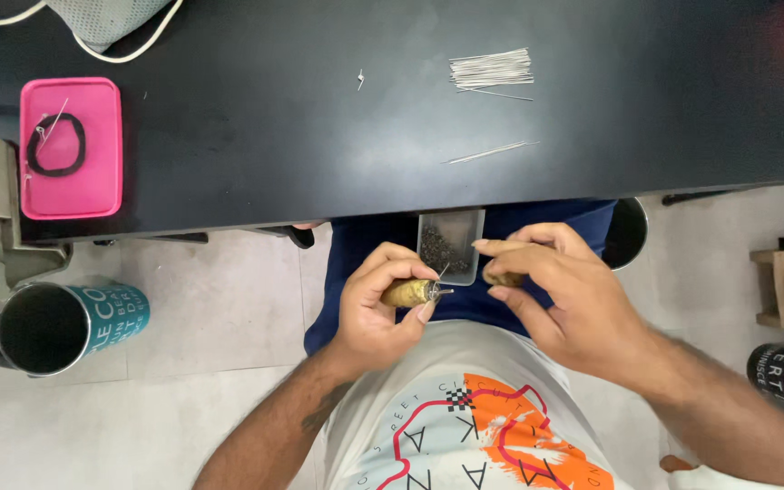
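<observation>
My left hand (pixel 376 304) grips a short yellowish handle (pixel 407 293) with a thin metal tip pointing right, held over my lap. My right hand (pixel 555 290) is closed too, fingers pinching a small brownish piece (pixel 504 279) just right of the tip. Between and just beyond my hands sits a small clear tray (pixel 451 245) of dark bits on my knees, at the tabletop (pixel 256 145) edge. Far on the tabletop lie a bundle of thin wires (pixel 491 69) and a loose pair (pixel 490 152) nearer me. To the left are a pink lid (pixel 72 186) with a black band (pixel 56 145), and lower, a teal can (pixel 70 324).
</observation>
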